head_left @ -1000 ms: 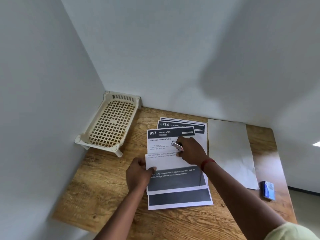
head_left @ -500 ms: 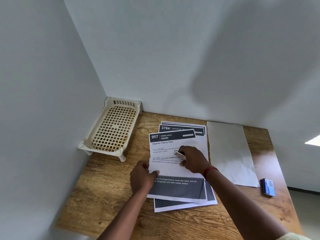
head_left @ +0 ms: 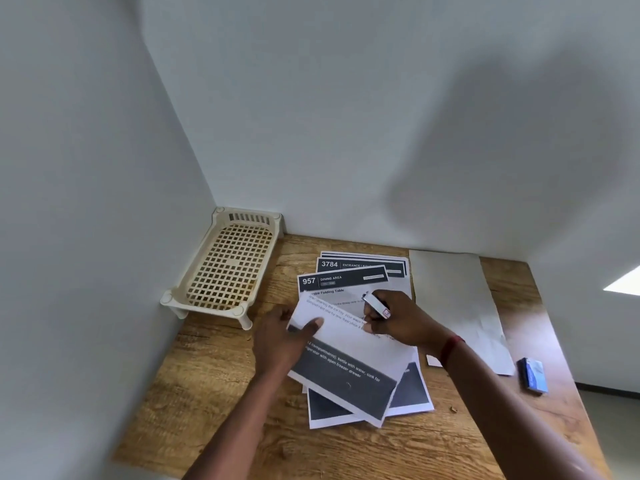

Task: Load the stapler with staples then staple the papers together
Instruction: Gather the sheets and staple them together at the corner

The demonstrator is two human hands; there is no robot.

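Several printed papers with dark header bands lie fanned on the wooden table. My left hand pinches the left edge of the top sheet, which is lifted and skewed. My right hand rests on the sheets and holds a small silver stapler between its fingers. A small blue staple box lies near the table's right edge, apart from both hands.
A cream plastic lattice tray on short legs stands in the back left corner against the walls. A blank white sheet lies right of the printed papers. White walls close off the back and left.
My left hand has lifted and turned the top sheet, so the stack is more fanned out. My right hand with the stapler has stayed on the papers.
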